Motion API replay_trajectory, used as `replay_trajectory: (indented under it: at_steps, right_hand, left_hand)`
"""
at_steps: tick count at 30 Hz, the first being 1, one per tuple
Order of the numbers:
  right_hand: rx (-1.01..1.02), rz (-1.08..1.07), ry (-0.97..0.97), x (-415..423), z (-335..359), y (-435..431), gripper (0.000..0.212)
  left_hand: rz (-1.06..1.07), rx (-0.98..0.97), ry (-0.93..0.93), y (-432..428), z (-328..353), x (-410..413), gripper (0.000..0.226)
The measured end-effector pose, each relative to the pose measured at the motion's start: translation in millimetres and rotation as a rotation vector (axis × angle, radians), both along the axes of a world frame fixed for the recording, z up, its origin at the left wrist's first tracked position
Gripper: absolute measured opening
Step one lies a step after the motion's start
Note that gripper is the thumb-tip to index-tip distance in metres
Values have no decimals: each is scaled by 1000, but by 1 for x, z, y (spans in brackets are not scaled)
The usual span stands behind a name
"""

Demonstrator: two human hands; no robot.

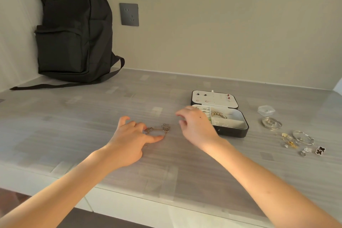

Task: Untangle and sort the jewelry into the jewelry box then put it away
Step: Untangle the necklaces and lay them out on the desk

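Observation:
A thin chain with charm clusters (165,128) lies on the grey table. My left hand (130,139) rests on its left end, fingers pressing the chain down. My right hand (195,124) hovers just right of the chain with fingers apart and holds nothing. Behind that hand stands the black jewelry box (233,132), lid open. Earrings are pinned in the white lid (214,99), and a beaded bracelet (219,114) and rings lie in the compartments. Loose pieces lie to the right: a silver bangle (271,122), another bangle (303,137), small charms (289,141) and a dark clover piece (320,150).
A black backpack (74,27) leans against the wall at the back left, its strap trailing over the table. A grey wall socket (129,14) sits beside it. A small clear plastic case (266,110) stands right of the box. The table's front edge (129,196) runs near me.

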State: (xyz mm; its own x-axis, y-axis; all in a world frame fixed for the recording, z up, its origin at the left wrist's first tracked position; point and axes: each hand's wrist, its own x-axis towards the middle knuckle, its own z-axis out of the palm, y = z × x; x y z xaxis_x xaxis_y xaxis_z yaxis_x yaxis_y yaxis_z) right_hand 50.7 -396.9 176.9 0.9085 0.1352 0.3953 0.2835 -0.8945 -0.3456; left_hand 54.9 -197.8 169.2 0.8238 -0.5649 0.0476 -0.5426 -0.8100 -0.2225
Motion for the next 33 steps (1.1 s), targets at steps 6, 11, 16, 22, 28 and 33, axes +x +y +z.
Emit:
replay_trajectory:
  at_steps: [6,11,16,22,28,33]
  right_hand:
    - [120,-224,-4,-11,23,-72,22]
    - [34,-276,131,1,32,-117,18]
    - [-102,-153,317,19,35,-131,16]
    - [-182,-5,557,40,41,-136,25]
    - [-266,121,658,57,48,-135,29]
    - [-314,173,689,66,45,-131,24]
  left_hand:
    - [45,-62,-36,-16,19,10,76]
    - [-29,-197,-69,-47,29,24,65]
    - [-158,-403,-61,-95,30,35,36]
    - [-132,-520,124,-137,26,53,26]
    - [-119,-569,270,-143,18,61,24]
    - [-123,-595,343,-142,16,66,25]
